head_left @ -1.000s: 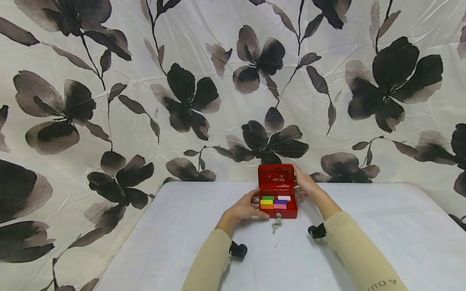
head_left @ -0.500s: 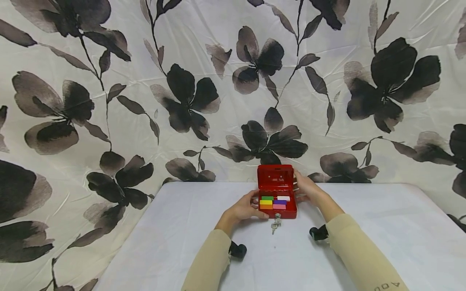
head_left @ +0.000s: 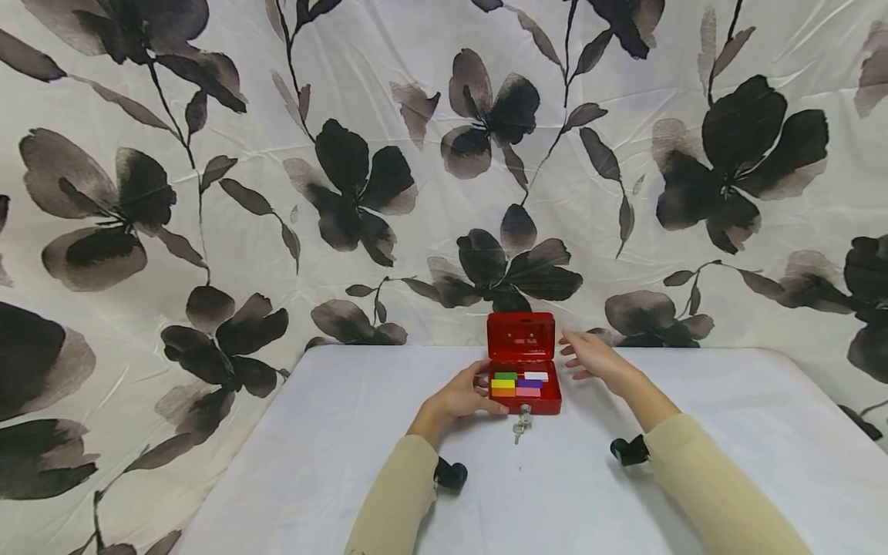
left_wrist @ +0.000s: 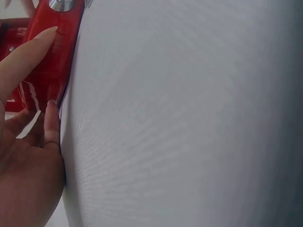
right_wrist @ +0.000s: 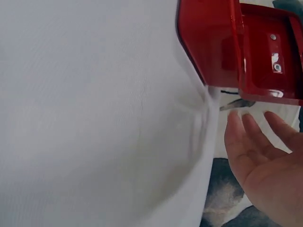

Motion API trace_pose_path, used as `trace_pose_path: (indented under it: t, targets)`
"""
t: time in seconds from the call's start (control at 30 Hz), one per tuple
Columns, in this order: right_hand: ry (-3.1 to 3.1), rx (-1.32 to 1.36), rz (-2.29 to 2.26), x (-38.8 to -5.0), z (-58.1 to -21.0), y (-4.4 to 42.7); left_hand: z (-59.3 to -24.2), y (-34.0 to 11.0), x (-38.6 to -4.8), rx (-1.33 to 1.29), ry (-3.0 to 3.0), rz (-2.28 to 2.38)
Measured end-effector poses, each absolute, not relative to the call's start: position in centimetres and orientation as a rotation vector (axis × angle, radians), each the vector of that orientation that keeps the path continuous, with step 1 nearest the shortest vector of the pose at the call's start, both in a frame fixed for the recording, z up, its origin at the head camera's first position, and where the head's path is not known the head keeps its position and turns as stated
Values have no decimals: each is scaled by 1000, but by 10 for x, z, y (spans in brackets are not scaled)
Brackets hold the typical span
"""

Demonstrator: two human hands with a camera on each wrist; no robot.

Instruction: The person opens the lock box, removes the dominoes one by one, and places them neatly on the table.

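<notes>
A red metal cash box (head_left: 548, 401) sits on the table with its lid (head_left: 521, 337) raised. Inside lie several coloured blocks, among them a green (head_left: 506, 376), a yellow (head_left: 502, 383), a purple (head_left: 529, 384) and a pink one (head_left: 528, 392). Keys (head_left: 518, 432) hang from the lock at the box's front. My left hand (head_left: 459, 395) holds the left front corner, thumb on the front face, as the left wrist view shows, fingers at the side. Just right of the box, my right hand (head_left: 598, 361) is apart from it, fingers loosely extended and holding nothing.
A white cloth covers the table (head_left: 312, 462). Behind its far edge hangs a floral curtain (head_left: 409, 200), close to the box. Black wrist cameras (head_left: 452, 475) sit at both sleeves.
My right hand has come off the right side of the box and moved a little to the right. The left hand keeps its hold, and the box stays put.
</notes>
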State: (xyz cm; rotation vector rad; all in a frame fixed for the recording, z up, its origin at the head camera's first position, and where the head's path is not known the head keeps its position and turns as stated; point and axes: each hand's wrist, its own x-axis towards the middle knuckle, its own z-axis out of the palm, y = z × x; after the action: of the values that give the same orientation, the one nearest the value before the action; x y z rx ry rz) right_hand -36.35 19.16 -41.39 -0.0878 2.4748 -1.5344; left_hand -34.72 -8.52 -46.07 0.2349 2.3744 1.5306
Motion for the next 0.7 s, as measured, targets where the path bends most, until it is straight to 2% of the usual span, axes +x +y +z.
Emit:
trace_pose_path:
  t: [0.7]
  targets:
    - [2705, -580, -1247, -333, -403, 193, -464, -85, -350, 238, 2351, 1564]
